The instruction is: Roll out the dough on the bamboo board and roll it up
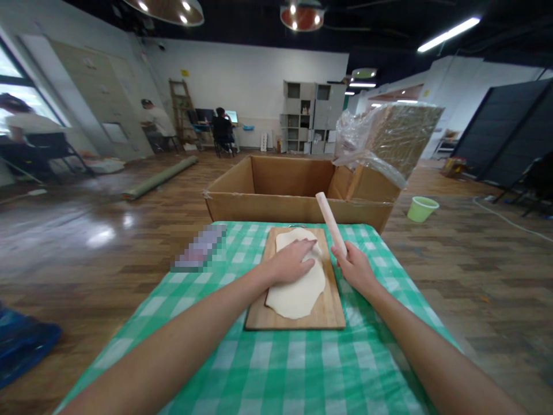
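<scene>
A flat, rolled-out sheet of dough lies on a wooden cutting board. My left hand rests on the upper half of the dough, palm down with its fingers stretched toward the right edge. Just right of the board, my right hand is closed around the lower end of a pale wooden rolling pin. The pin tilts up and to the left, raised off the dough. The part of the dough under my left hand is hidden.
A green-and-white checked cloth covers the table. A blurred-out flat object lies at its left edge. Beyond the table stands a large open cardboard box. A light green bucket sits on the floor at right. Several people sit farther back.
</scene>
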`<state>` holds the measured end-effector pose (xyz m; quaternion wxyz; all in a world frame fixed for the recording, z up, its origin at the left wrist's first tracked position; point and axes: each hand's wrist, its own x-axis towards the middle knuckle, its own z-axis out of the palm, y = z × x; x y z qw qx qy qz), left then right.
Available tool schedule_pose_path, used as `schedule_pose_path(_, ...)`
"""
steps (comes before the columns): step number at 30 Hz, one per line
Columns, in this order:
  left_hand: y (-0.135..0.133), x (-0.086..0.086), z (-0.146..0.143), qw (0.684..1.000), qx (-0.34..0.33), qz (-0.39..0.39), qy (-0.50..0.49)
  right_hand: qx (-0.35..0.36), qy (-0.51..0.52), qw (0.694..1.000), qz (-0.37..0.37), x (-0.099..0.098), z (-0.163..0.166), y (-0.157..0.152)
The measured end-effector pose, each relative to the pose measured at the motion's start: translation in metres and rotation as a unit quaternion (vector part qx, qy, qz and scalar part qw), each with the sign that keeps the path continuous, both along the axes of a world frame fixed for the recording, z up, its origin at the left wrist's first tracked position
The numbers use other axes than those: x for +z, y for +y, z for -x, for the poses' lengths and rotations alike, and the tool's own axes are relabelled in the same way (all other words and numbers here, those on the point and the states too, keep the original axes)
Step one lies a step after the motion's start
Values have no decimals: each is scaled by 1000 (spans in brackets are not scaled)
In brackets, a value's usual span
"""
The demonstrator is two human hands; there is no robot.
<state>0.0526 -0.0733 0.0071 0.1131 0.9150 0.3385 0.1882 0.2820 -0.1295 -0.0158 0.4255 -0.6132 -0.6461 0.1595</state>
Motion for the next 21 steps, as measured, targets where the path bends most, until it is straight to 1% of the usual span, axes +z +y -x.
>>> schedule_pose_path(1, 6, 1, 5, 998, 32, 16, -50, 11, -20, 1000, -11, 1, 0, -1)
schedule_pose_path(3, 20, 4, 17, 981, 111, 41, -155, 44, -64, 997, -23, 4, -1, -2)
schedule_pose_path(6, 43, 10, 40, 934, 205, 66, -285, 79, -116, 990, -6, 8, 0, -4)
schedule_pose_path(8, 56, 12, 56, 894, 246, 96, -361, 82, -134, 987, 14, 11, 1, -5)
schedule_pose_path(9, 61, 13, 62, 879, 255, 112, -387, 83, -141, 986, 23, 12, 2, -6)
schedule_pose_path(10, 65, 12, 68, 871, 253, 125, -402, 84, -148, 985, 28, 13, 2, -7)
schedule_pose_path(11, 68, 10, 71, 873, 244, 130, -401, 86, -156, 983, 31, 14, 2, -7)
schedule_pose_path(12, 69, 7, 73, 882, 235, 126, -388, 88, -164, 982, 33, 15, 2, -8)
schedule_pose_path(14, 68, 0, 73, 910, 222, 103, -334, 93, -171, 980, 37, 15, 2, -8)
schedule_pose_path(16, 66, -7, 71, 930, 221, 82, -281, 97, -174, 979, 46, 14, 1, -7)
schedule_pose_path(18, 64, -10, 68, 937, 228, 70, -256, 98, -181, 977, 52, 12, -1, -6)
schedule_pose_path(21, 61, -7, 69, 938, 229, 59, -252, 99, -189, 976, 42, 10, -2, -5)
